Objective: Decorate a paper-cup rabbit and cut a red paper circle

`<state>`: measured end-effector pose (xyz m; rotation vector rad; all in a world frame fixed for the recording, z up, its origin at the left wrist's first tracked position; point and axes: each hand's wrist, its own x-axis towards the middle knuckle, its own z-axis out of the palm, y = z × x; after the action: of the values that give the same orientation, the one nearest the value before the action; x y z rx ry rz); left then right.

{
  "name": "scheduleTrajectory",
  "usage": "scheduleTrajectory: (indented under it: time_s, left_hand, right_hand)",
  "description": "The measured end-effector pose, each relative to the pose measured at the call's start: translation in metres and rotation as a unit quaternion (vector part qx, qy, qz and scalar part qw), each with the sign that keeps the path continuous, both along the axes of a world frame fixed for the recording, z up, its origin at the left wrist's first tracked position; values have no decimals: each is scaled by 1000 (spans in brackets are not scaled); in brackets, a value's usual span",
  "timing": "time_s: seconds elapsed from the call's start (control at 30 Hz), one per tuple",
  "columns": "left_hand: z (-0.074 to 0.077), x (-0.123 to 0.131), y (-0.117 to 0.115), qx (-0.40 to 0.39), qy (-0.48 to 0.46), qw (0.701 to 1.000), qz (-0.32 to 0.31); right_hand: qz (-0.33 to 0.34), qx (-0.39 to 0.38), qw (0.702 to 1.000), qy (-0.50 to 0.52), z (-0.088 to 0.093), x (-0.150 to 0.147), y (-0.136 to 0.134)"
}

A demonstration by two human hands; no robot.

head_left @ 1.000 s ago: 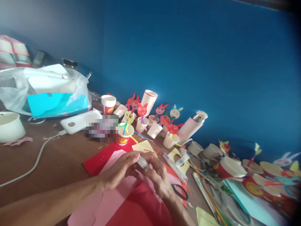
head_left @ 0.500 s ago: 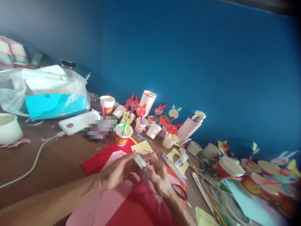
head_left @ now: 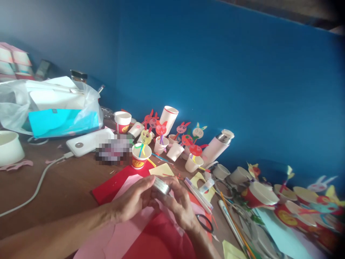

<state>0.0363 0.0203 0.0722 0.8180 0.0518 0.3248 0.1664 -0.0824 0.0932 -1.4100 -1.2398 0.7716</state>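
Observation:
Both my hands meet over sheets of pink paper point(head_left: 126, 233) and red paper point(head_left: 156, 244) on the brown table. My left hand point(head_left: 133, 201) and my right hand point(head_left: 179, 207) pinch a small whitish roll, like tape point(head_left: 161, 186), between their fingertips. Fingers of both hands are curled round it. Black-handled scissors point(head_left: 205, 223) lie just right of my right wrist. A yellow paper piece point(head_left: 161, 170) lies just beyond my fingers.
Several paper cups with paper bunny faces on sticks point(head_left: 161, 138) stand along the blue wall. A pink flask point(head_left: 217, 147) lies tilted. More cups point(head_left: 260, 196) crowd the right. A plastic bag point(head_left: 51, 108), power bank point(head_left: 86, 142) with cable point(head_left: 35, 189) and white bowl point(head_left: 9, 147) are left.
My hands have shifted slightly down and left in the view, and they have turned the roll between the fingers. The table's things have not moved.

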Motion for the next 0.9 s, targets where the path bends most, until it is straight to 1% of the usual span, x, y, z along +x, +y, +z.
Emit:
scheduleTrajectory:
  time_s: [0.07,0.13,0.27,0.37,0.47,0.57,0.7,0.8,0.9]
  left_hand:
    - [-1,0,1,-29,4,999,-13]
    - [0,0,1,-51,6,999,-20]
    - [2,0,0,-61,-3,998,-32]
    - [3,0,-1,-72,-7,997,-24]
    - [2,-1,-1,-80,3,997,0]
    - [1,-1,-2,-52,8,998,25]
    - [-1,-1,-4,-8,-11,999,51]
    - [-1,-1,-5,21,-17,998,61]
    - [1,-3,-5,60,7,996,71]
  right_hand:
    - [-6,-3,1000,-10,0,1,0]
    - [3,18,1000,-10,0,1,1]
    - [21,54,998,-6,1,2,2]
    - [15,61,998,-10,-2,1,3]
    - [7,69,997,27,-8,-1,5]
    - [-2,86,994,64,-13,-4,7]
    - [2,100,991,93,-12,-8,8]
    - [-7,101,990,98,-10,-12,7]
    - [-19,114,989,88,-8,-14,6]
